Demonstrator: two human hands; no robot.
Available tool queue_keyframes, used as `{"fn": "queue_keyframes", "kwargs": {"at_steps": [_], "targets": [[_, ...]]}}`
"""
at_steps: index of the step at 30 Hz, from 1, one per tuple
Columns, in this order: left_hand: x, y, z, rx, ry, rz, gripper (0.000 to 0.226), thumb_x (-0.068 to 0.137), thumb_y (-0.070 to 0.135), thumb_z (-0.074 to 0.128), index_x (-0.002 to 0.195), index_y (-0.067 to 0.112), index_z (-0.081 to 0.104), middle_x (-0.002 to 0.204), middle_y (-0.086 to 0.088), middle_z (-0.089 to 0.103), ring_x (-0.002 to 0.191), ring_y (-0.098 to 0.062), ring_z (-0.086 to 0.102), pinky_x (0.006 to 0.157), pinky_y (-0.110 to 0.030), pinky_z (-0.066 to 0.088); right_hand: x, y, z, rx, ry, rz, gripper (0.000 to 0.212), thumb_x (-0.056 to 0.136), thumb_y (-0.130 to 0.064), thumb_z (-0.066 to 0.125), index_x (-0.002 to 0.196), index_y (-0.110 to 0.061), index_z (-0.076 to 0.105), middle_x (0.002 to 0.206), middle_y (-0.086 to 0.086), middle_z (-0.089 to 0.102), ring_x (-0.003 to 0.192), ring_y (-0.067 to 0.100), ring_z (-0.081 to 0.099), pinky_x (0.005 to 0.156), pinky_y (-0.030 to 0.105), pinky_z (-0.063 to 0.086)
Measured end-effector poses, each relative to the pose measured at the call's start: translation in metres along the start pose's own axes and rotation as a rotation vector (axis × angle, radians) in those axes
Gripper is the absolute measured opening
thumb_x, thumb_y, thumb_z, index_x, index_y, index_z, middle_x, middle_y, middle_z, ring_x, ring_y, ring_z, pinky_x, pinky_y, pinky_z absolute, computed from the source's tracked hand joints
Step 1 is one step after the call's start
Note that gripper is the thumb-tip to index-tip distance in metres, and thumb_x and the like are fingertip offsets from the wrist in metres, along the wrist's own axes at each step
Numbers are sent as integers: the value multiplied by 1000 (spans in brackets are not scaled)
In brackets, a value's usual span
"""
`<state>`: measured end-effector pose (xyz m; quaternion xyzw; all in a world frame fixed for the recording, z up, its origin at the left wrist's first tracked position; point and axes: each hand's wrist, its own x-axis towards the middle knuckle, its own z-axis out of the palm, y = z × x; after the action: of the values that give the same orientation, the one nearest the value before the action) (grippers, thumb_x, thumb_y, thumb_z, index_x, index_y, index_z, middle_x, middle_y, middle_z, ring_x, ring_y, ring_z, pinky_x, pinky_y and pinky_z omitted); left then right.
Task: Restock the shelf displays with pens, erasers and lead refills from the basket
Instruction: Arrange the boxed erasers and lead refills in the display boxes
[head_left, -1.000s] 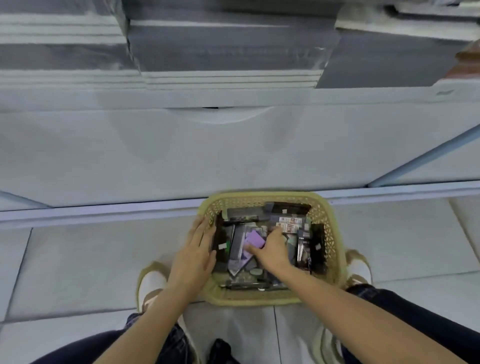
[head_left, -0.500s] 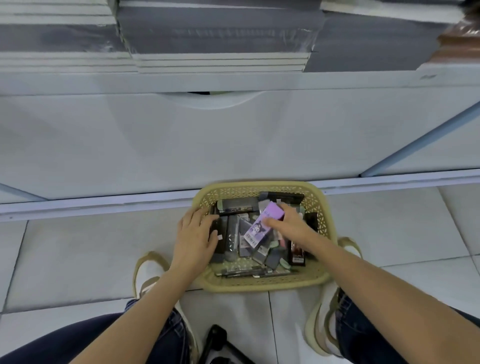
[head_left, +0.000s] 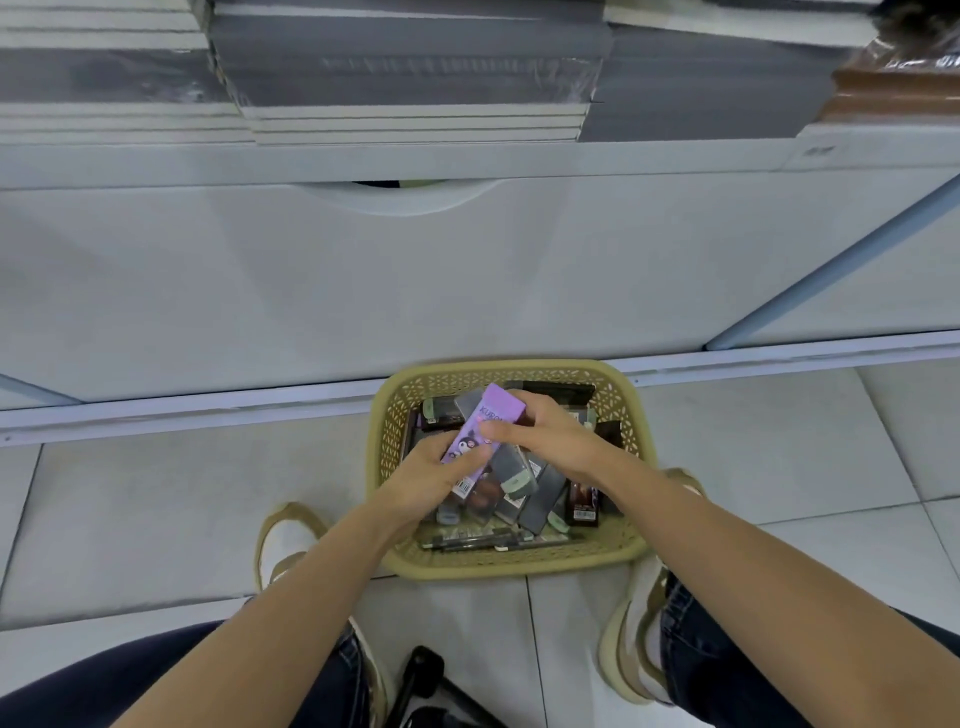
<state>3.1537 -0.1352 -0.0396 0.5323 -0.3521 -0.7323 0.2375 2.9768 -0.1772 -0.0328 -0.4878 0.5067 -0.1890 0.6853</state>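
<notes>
Item: purple packet (head_left: 480, 431) (erasers, by the look), held just above the basket (head_left: 519, 565); left hand (head_left: 434, 480) grips its lower end, right hand (head_left: 548, 436) pinches the upper. Basket on the floor (head_left: 182, 493), full of dark packets (head_left: 540, 493) and pens (head_left: 478, 543). Progress: early; most stock left to shelve.

One yellow basket (head_left: 511, 564) stands on the floor. One purple packet (head_left: 485, 423) is up above it, gripped by two hands: the left hand (head_left: 431, 480) and the right hand (head_left: 550, 436). Inside lie dark packets (head_left: 543, 499) — roughly a dozen, too overlapped for an exact count — and two or three black pens (head_left: 478, 543) along the basket's near edge. The shelf carries three grey stacks (head_left: 410, 67) and one brown stack (head_left: 893, 98). Two shoes (head_left: 283, 540) show, and one black stand (head_left: 421, 675).
</notes>
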Motion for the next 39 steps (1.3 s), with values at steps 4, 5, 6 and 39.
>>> {"fn": "queue_keyframes", "kwargs": {"at_steps": [4, 5, 6, 39], "targets": [[3, 1, -10, 48, 11, -14, 19, 92, 26, 64, 104, 13, 71, 95, -7, 75, 83, -20, 71, 72, -29, 55, 2, 1, 0, 51, -56, 12, 33, 89, -10, 67, 121, -5, 59, 113, 12, 68, 103, 19, 66, 91, 30, 52], [4, 2, -10, 4, 48, -16, 19, 93, 27, 63, 103, 14, 71, 94, -6, 76, 82, -18, 71, 71, -28, 55, 3, 1, -2, 93, -82, 28, 43, 86, -4, 69, 127, -8, 55, 119, 13, 66, 110, 22, 64, 96, 34, 52], [5, 2, -11, -72, 90, -21, 21, 93, 28, 62, 105, 14, 71, 95, -6, 76, 83, -20, 72, 72, -31, 57, 4, 1, -4, 110, -94, 39, 53, 84, 2, 70, 132, -10, 52, 123, 13, 64, 114, 25, 62, 98, 38, 51], [0, 23, 12, -81, 229, -12, 18, 73, 8, 82, 86, 11, 70, 69, 2, 72, 56, -9, 64, 52, -23, 54, 3, -11, -6, 96, 295, -135, 34, 81, -9, 76, 112, -7, 63, 97, 5, 72, 82, 13, 68, 70, 30, 56]]}}
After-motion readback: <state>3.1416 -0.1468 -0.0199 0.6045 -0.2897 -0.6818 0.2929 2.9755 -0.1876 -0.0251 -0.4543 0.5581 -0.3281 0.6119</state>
